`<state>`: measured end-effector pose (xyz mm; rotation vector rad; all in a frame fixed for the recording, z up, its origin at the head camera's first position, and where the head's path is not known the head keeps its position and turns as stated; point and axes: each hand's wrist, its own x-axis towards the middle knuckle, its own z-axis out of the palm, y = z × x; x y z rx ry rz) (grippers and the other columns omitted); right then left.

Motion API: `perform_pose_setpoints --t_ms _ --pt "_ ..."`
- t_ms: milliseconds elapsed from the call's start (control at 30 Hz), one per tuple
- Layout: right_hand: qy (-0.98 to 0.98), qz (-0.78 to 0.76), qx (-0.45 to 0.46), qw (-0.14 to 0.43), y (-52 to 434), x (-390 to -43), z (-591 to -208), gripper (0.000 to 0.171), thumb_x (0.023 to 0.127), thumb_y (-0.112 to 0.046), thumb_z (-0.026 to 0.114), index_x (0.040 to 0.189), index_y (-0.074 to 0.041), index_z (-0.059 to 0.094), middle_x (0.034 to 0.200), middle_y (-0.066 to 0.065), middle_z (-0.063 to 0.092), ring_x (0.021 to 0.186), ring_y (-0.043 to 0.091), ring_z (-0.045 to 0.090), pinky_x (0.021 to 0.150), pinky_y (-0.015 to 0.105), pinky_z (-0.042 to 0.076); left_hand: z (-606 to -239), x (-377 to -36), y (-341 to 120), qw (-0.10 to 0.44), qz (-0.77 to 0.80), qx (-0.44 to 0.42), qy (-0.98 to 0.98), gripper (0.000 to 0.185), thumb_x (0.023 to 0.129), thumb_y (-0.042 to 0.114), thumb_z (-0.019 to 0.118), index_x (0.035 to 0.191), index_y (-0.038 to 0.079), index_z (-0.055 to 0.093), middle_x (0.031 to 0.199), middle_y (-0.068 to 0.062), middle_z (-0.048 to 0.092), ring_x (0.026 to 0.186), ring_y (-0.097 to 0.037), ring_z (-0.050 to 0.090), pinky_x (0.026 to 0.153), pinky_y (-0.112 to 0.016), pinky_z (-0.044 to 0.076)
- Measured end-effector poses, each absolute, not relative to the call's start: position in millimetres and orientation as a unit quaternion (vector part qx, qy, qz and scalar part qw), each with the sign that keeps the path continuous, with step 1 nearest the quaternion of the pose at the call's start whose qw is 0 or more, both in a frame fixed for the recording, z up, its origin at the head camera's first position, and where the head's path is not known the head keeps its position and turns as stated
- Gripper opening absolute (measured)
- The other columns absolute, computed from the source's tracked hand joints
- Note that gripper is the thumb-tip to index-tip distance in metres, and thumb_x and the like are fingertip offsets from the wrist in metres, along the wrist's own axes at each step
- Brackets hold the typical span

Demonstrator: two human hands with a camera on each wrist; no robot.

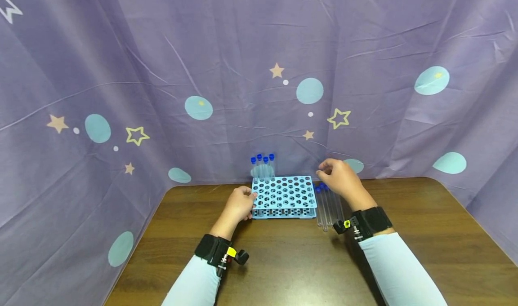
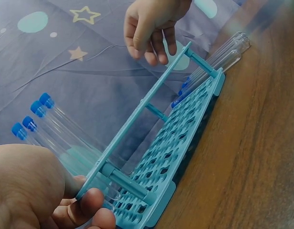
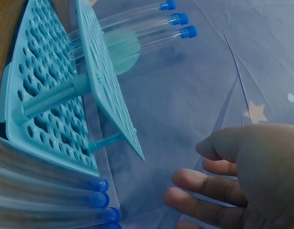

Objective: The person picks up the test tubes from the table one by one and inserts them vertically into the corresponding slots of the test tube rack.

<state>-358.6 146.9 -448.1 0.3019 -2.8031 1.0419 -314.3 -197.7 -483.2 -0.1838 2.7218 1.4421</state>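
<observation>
A light blue test tube rack (image 1: 283, 207) stands on the table. Its left end is gripped by my left hand (image 1: 239, 202), thumb on the top plate and fingers curled beneath it in the left wrist view. Several clear test tubes with blue caps (image 1: 265, 160) stand upright in the rack's back left corner. More capped test tubes (image 1: 323, 209) lie side by side on the table, close to the rack's right end. Above their caps hovers my right hand (image 1: 341, 180), fingers loosely bent and holding nothing, as the right wrist view (image 3: 261, 167) shows.
The brown wooden table (image 1: 291, 261) stretches around the rack. Right behind it hangs a purple curtain (image 1: 251, 72) with stars and teal balloon shapes. A black strap with a small camera sits on each wrist (image 1: 372, 220).
</observation>
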Motion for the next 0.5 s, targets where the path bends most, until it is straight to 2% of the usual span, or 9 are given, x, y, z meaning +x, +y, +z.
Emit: perform_pose_setpoints --t_ms 500 --pt "-0.943 0.325 0.061 0.042 174.1 -355.7 -451.4 0.033 0.110 -0.030 0.072 0.126 -0.002 0.076 0.123 0.024 0.082 0.105 0.039 0.082 0.093 0.059 0.066 -483.1 -314.9 -198.2 0.035 0.467 -0.064 0.881 0.032 0.117 0.024 0.064 0.137 -0.001 0.067 0.078 -0.011 0.071 0.046 -0.018 0.058 0.042 -0.028 0.048"
